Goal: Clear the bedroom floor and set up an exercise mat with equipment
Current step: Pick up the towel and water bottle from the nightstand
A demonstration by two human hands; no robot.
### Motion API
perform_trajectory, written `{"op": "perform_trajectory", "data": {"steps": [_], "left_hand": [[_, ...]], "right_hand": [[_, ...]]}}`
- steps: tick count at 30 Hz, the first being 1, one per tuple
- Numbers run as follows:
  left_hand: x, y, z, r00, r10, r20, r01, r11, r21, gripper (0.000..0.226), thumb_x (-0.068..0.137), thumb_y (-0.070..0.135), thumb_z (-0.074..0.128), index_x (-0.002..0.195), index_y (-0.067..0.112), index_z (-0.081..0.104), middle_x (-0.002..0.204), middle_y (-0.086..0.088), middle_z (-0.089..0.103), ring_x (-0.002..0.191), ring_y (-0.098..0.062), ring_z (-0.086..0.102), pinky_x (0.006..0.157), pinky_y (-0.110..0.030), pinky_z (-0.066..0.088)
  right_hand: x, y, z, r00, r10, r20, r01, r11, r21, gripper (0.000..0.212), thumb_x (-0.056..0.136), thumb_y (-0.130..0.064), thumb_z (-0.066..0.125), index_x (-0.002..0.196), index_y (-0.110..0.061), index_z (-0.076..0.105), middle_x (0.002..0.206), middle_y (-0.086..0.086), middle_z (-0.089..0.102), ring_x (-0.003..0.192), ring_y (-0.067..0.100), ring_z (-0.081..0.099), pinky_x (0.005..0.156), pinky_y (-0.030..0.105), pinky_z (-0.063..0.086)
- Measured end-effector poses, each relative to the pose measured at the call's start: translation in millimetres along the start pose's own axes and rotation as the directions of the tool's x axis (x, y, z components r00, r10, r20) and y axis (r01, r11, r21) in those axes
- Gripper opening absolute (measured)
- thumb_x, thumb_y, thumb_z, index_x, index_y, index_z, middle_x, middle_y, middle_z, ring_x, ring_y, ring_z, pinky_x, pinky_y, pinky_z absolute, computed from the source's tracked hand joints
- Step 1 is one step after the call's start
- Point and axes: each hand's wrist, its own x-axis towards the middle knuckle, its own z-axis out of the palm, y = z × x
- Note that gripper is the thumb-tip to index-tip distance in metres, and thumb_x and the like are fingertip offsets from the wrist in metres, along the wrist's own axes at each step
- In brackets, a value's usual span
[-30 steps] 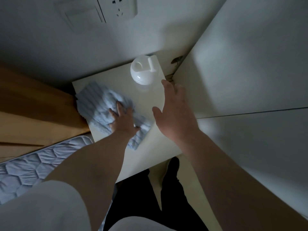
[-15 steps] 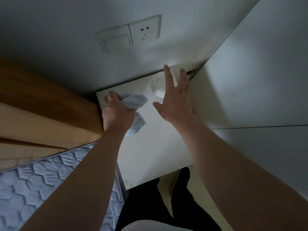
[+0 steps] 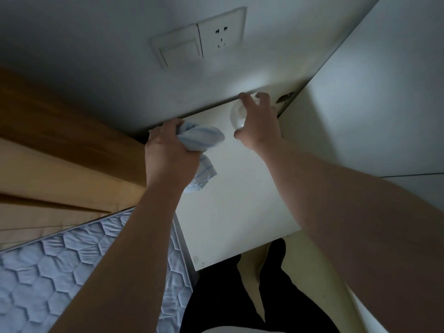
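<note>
While our left hand (image 3: 168,153) gripped the soft, light cloth (image 3: 204,138) at ten o'clock, our right hand (image 3: 260,124) cupped the smooth, likely slippery dome (image 3: 236,115) by its sides at one.

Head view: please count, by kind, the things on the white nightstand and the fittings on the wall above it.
blue striped cloth: 1, gripped by the left hand
white round device: 1, the right hand curled over it
wall switch: 1
wall socket: 1
Total: 4
</note>
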Motion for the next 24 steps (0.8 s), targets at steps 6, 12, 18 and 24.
{"op": "perform_trajectory", "data": {"steps": [6,12,18,24], "left_hand": [[-6,21,-25,0.998,0.053,-0.024,-0.053,0.999,0.012,0.047,0.076,0.019,0.077,0.120,0.020,0.061,0.112,-0.005,0.061,0.096,-0.023,0.058,0.074,-0.025,0.039],[-10,66,-71,0.985,0.141,-0.096,-0.145,0.989,-0.037,0.045,0.075,0.017,0.076,0.119,0.018,0.063,0.113,-0.009,0.061,0.096,-0.028,0.060,0.078,-0.025,0.039],[-34,155,-135,0.934,0.281,-0.221,-0.310,0.945,-0.108,0.043,0.075,0.017,0.073,0.117,0.022,0.065,0.113,-0.007,0.062,0.098,-0.029,0.061,0.080,-0.025,0.041],[-77,230,-200,0.816,0.396,-0.421,-0.477,0.873,-0.102,0.040,0.076,0.021,0.071,0.116,0.025,0.066,0.109,-0.004,0.064,0.096,-0.024,0.062,0.077,-0.022,0.037]], "right_hand": [[-36,-8,-39,0.994,0.045,-0.098,-0.038,0.997,0.069,0.086,0.068,-0.026,0.075,0.145,-0.037,0.038,0.147,0.005,0.033,0.123,0.038,0.045,0.097,0.038,0.043],[-94,-30,-131,0.941,0.007,-0.337,0.011,0.999,0.051,0.088,0.063,-0.046,0.078,0.140,-0.041,0.036,0.142,0.000,0.045,0.116,0.032,0.057,0.098,0.046,0.041],[-157,-52,-245,0.786,-0.103,-0.610,0.163,0.986,0.043,0.082,0.065,-0.049,0.077,0.137,-0.036,0.040,0.141,-0.004,0.046,0.110,0.023,0.060,0.095,0.049,0.049],[-225,-67,-335,0.549,-0.211,-0.809,0.296,0.954,-0.048,0.075,0.067,-0.048,0.075,0.135,-0.035,0.046,0.143,-0.001,0.044,0.116,0.023,0.056,0.090,0.052,0.051]]}}
